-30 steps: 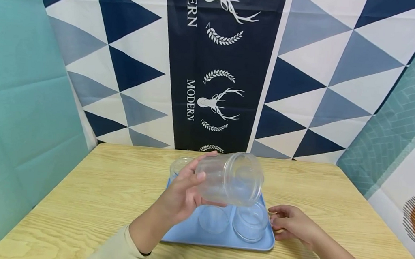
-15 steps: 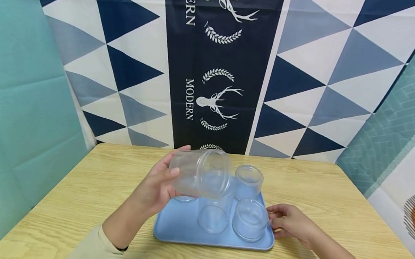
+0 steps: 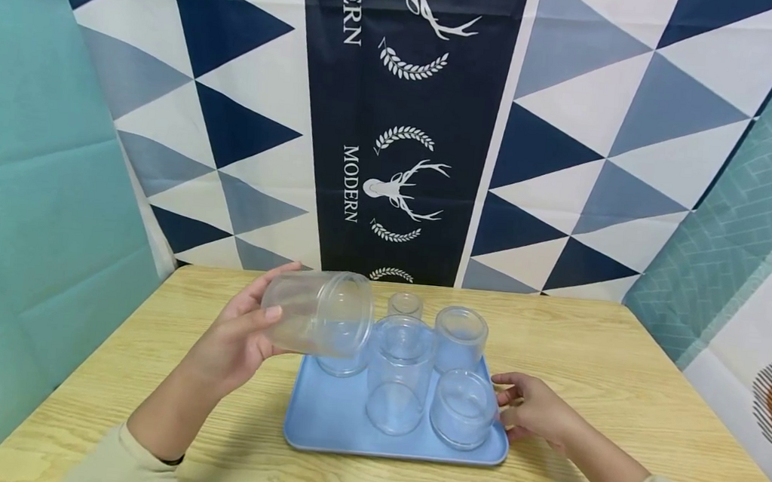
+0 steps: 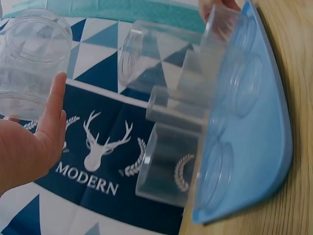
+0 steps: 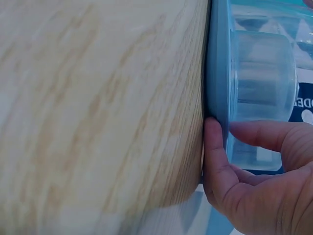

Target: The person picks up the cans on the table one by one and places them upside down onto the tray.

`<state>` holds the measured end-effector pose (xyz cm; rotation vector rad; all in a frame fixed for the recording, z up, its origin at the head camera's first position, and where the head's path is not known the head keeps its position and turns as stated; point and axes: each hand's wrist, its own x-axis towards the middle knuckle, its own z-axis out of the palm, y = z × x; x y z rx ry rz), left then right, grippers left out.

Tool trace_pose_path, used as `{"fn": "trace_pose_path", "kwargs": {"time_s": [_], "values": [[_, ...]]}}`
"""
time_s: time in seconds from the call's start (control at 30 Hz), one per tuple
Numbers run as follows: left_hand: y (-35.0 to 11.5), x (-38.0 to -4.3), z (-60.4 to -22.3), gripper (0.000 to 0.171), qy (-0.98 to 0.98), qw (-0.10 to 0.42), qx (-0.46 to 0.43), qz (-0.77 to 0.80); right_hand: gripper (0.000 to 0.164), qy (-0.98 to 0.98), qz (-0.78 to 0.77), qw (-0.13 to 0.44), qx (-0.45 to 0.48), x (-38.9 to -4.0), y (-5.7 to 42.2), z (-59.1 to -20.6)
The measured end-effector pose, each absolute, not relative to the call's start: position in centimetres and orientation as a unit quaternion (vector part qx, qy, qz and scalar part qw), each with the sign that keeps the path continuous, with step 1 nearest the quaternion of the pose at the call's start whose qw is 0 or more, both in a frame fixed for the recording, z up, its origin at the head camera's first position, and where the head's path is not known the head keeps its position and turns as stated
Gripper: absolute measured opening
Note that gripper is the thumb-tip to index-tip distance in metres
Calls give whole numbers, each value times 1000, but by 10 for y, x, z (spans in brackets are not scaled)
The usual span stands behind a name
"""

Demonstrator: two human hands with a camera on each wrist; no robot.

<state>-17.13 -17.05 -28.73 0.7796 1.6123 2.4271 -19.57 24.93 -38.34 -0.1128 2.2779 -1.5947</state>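
My left hand (image 3: 231,338) grips a large clear jar (image 3: 306,310) lying on its side in the air, mouth to the right. It is above the back left of a blue tray (image 3: 327,418). My right hand (image 3: 532,411) pinches the tray's right rim; the right wrist view shows the thumb (image 5: 254,133) on the inner side and a finger outside. On the tray stand a tall clear jar (image 3: 397,382), a short wide jar (image 3: 462,413) and a medium jar (image 3: 460,341). A small narrow jar (image 3: 406,305) stands behind. The held jar partly covers another jar (image 3: 342,365).
The tray lies on a light wooden table (image 3: 219,455). Behind it hangs a patterned cloth (image 3: 402,121) with triangles and deer heads. Teal cloth (image 3: 58,170) borders the left side.
My left hand has carried the large jar leftward, from over the tray's middle to its back left, uncovering the jars behind. The right hand has stayed at the tray's rim.
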Motion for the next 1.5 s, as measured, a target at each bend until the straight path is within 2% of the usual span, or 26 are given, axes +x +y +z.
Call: {"fn": "trace_pose_path", "kwargs": {"time_s": [0.4,0.7,0.9,1.17,1.5], "values": [[-189,-166,-289,50,588,45,247,769,69,818,-550,164,-31,-195,250,-385],[-198,-167,-289,56,719,31,191,667,70,816,-553,165,-31,-194,250,-385],[-196,-165,-291,68,823,-8,174,541,69,809,-561,172,-42,-193,250,-385],[-181,-167,-302,68,902,-105,205,366,69,811,-561,165,-30,-194,250,-387],[-162,-166,-311,68,931,-116,222,266,70,806,-567,169,-21,-196,252,-389]]}}
